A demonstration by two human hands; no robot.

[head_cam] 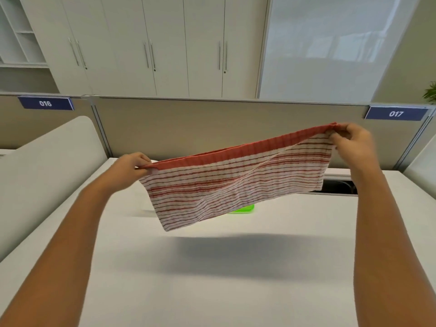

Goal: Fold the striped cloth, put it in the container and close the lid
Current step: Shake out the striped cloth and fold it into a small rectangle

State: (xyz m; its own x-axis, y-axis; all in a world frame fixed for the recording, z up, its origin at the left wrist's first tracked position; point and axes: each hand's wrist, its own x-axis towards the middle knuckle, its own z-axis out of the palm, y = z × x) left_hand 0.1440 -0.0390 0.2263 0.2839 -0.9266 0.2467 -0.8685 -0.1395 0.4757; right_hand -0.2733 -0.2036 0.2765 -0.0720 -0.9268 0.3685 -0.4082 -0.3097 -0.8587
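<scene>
Head view. The striped cloth (236, 182), red on white, hangs in the air above the white table (212, 291), stretched between two bare hands and doubled over, so that a solid red band runs along its top edge. The top edge slopes upward from 9 o'clock to 2 o'clock. The lower edge hangs free, clear of the table surface, and its lowest corner dips toward 6 o'clock.

The left hand (132, 165), at 9 o'clock of the cloth, has its fingers closed in a pinch on the left top corner. The right hand (354, 139), at 2 o'clock, has its fingertips closed in a pinch on the right top corner, which is bunched. Both forearms reach in from the near edge of the picture, well apart.

A green object (243, 209) shows just beneath the cloth's lower edge, resting on the table; most of it is hidden behind the cloth, so whether it is the container or the lid cannot be told.

The cloth's shadow (226, 253) falls on the bare table toward 6 o'clock; this near half of the table is open. At 3 o'clock of the cloth a dark cable slot (339, 186) cuts the table's far edge. A beige partition (212, 128) closes the table at 12 o'clock, carrying signs 016 (45, 103) and 017 (396, 113). White cabinets (165, 48) stand beyond.
</scene>
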